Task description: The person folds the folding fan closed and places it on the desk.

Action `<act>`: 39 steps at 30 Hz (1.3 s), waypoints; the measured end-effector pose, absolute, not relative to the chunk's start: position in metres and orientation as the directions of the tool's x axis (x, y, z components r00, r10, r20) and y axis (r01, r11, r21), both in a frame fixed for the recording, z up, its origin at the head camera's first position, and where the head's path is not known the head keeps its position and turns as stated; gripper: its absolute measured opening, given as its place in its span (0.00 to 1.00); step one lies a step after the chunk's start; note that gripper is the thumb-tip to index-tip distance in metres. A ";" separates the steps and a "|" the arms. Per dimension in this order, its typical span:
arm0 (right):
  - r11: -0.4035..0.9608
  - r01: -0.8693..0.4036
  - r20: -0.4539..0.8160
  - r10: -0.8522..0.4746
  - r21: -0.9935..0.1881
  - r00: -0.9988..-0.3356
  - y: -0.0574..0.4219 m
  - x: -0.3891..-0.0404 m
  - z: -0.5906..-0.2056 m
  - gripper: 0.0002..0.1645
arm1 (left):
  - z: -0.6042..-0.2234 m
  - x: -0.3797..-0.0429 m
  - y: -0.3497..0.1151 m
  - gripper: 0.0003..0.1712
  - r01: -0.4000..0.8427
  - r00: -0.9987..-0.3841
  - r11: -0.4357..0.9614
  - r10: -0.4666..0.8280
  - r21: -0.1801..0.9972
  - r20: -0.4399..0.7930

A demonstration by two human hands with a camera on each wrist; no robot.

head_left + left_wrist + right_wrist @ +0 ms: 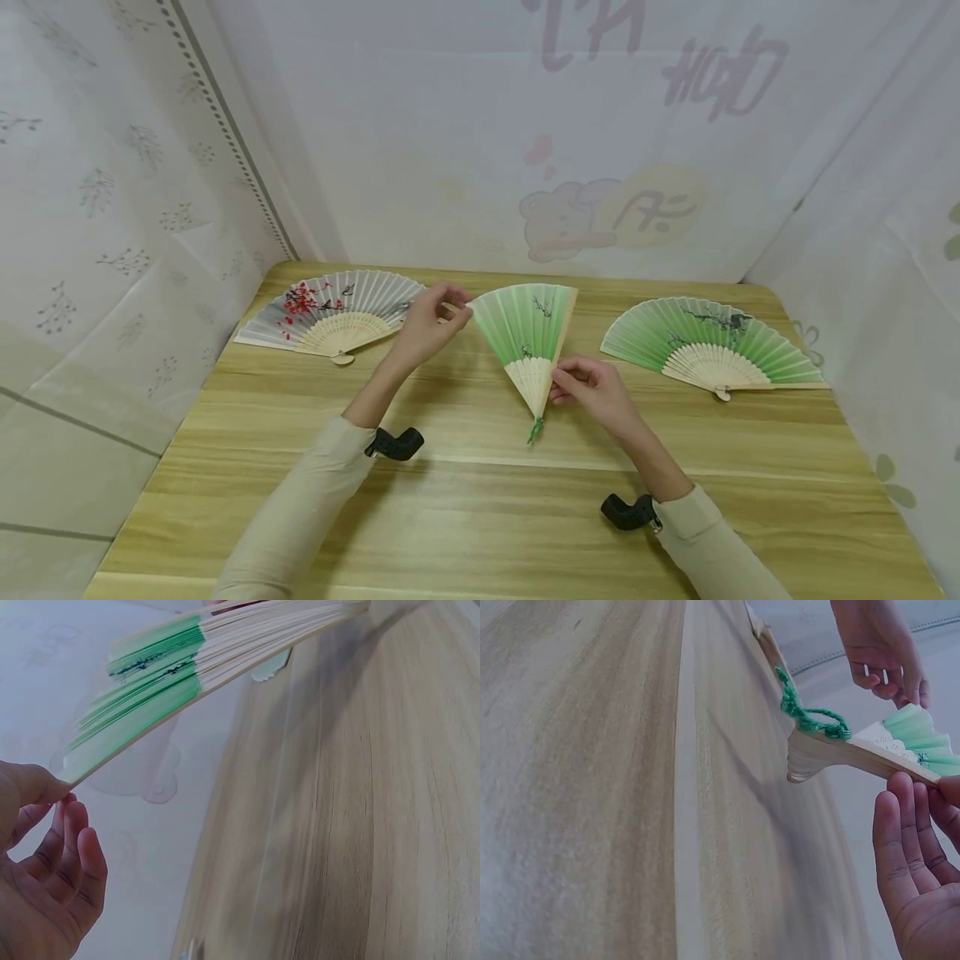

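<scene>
A green folding fan (pixel 521 321), partly spread, is held between both hands above the table. My left hand (pixel 431 321) pinches its upper left corner between thumb and fingertips; the left wrist view shows that hand (pixel 49 855) at the tip of the outer rib. Lower down on the opposite side, my right hand (pixel 596 396) pinches the right outer rib near the pale slats. In the right wrist view the right hand (pixel 922 862) grips this wooden guard from below, and a green cord (pixel 810 712) is tied at the pivot end.
An open grey-white fan with red blossoms (pixel 341 312) lies at the back left of the wooden table (pixel 465 517). Another open green fan (pixel 712 342) lies at the right. Printed cloth (pixel 420 150) hangs behind the table and at both sides.
</scene>
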State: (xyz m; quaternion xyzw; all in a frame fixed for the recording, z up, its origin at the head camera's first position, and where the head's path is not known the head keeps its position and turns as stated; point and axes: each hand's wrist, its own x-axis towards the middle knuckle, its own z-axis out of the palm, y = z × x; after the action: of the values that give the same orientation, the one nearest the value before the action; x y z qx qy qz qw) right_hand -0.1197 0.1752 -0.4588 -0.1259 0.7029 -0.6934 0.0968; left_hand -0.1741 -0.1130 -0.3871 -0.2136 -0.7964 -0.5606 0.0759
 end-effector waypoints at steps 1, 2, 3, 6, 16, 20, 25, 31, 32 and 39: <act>0.007 -0.045 0.041 -0.313 -0.999 -0.949 0.175 -0.120 -0.459 0.10 | -0.384 -0.172 -0.112 0.09 0.424 -0.898 0.278 0.256 0.862 0.359; 0.006 -0.045 0.041 -0.315 -0.999 -0.948 0.175 -0.119 -0.459 0.10 | -0.382 -0.171 -0.111 0.08 0.421 -0.899 0.274 0.256 0.865 0.356; 0.005 -0.047 0.043 -0.317 -0.999 -0.947 0.175 -0.119 -0.459 0.10 | -0.382 -0.171 -0.110 0.08 0.421 -0.899 0.273 0.256 0.865 0.356; 0.002 -0.054 0.051 -0.320 -0.999 -0.946 0.174 -0.118 -0.459 0.09 | -0.382 -0.170 -0.109 0.08 0.421 -0.898 0.270 0.256 0.866 0.357; 0.038 -0.061 0.045 -0.331 -0.997 -0.942 0.171 -0.117 -0.460 0.09 | -0.392 -0.175 -0.104 0.09 0.397 -0.904 0.256 0.277 0.882 0.326; 0.035 -0.056 0.041 -0.345 -0.998 -0.938 0.169 -0.117 -0.461 0.09 | -0.411 -0.186 -0.104 0.10 0.372 -0.914 0.260 0.271 0.891 0.302; 0.048 -0.054 0.033 -0.357 -0.997 -0.934 0.168 -0.117 -0.461 0.08 | -0.419 -0.190 -0.103 0.09 0.358 -0.920 0.268 0.262 0.894 0.290; 0.067 -0.056 0.027 -0.375 -0.996 -0.927 0.166 -0.117 -0.461 0.08 | -0.418 -0.188 -0.100 0.07 0.371 -0.914 0.249 0.269 0.895 0.305; 0.069 -0.055 0.026 -0.377 -0.996 -0.926 0.166 -0.117 -0.461 0.08 | -0.418 -0.188 -0.099 0.07 0.371 -0.914 0.243 0.266 0.896 0.306; 0.082 -0.054 0.019 -0.382 -0.995 -0.924 0.163 -0.117 -0.461 0.07 | -0.418 -0.187 -0.096 0.07 0.354 -0.921 0.241 0.256 0.903 0.293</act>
State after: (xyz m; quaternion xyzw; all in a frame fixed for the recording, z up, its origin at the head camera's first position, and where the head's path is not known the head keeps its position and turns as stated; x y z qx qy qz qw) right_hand -0.1170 0.1633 -0.4610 -0.1503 0.7249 -0.6607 0.1239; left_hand -0.1875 -0.0960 -0.4176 -0.1938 -0.7867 -0.5846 0.0421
